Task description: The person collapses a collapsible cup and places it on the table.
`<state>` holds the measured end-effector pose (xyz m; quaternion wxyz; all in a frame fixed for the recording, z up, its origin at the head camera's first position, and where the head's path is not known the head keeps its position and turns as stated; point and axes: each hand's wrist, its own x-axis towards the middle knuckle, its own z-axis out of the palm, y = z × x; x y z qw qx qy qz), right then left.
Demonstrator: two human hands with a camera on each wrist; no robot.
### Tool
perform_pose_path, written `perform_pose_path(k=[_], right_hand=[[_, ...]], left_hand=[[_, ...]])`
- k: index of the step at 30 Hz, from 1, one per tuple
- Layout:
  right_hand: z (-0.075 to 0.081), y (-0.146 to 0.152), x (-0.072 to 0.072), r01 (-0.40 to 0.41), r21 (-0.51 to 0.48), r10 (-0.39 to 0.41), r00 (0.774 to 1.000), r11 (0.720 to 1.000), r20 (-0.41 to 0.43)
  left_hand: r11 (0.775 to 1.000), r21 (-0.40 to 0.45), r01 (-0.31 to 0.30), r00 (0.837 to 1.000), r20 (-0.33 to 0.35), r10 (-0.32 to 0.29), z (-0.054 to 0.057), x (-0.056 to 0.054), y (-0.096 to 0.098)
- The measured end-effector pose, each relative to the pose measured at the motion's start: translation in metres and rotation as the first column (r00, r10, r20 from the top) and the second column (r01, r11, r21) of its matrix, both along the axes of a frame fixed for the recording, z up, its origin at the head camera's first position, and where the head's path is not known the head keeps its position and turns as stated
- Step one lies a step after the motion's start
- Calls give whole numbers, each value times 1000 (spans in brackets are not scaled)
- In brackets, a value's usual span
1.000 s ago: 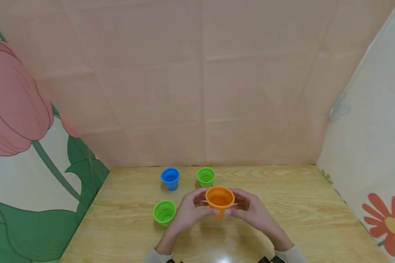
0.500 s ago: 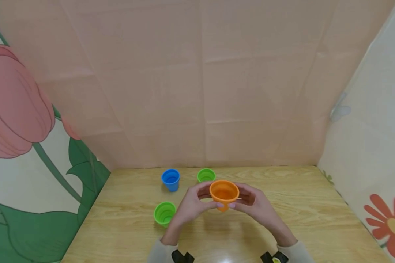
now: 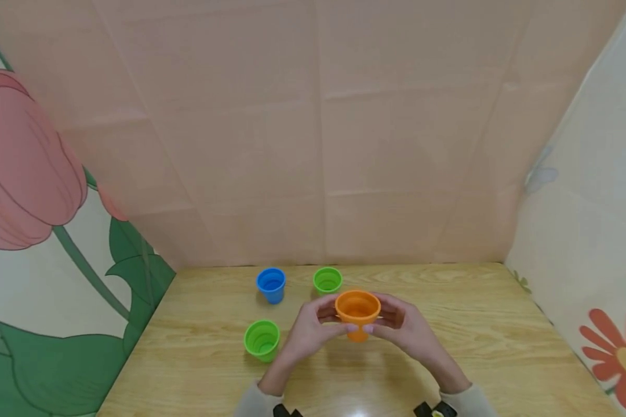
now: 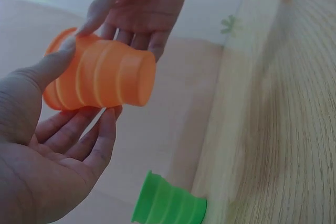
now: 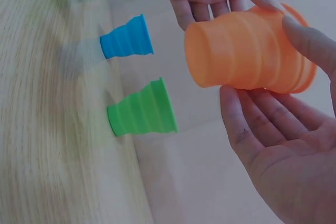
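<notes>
An orange ribbed collapsible cup is held upright above the table between both hands, its wide mouth facing up. My left hand grips its left side, thumb on the near wall and fingers round the back. From the right, my right hand grips it the same way, the two thumbs close together on the near side. In the left wrist view the cup shows its stepped rings drawn out to full height. The right wrist view shows the base of the cup off the tabletop, with fingers along its underside.
A green cup stands to the left of my left hand. Farther back are a blue cup and another green cup, all upright on the wooden table. A pink cloth wall closes off the back.
Both hands have raised the orange cup and shifted it slightly right, then lowered it a little. Its lower section shows longer than a second ago. The other cups stay put.
</notes>
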<state>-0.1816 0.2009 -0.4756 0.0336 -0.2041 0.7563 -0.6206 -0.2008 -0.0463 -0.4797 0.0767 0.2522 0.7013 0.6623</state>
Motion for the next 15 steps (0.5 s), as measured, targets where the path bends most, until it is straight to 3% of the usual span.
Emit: perform_pose_path(k=[6,10,15], right_hand=[[-1,0,0,43,13,-43,999,999,30],[0,1,1,23,9,-24,999,1000,45],[2,0,1,17,5,-18,998,1000,64]], left_hand=[[1000,16,-16,1000,8,15,-2,0,4],[998,-2,-59,998,19,59,-1,2,2],[992,-25,-124,992,-17,123,2,6,-1]])
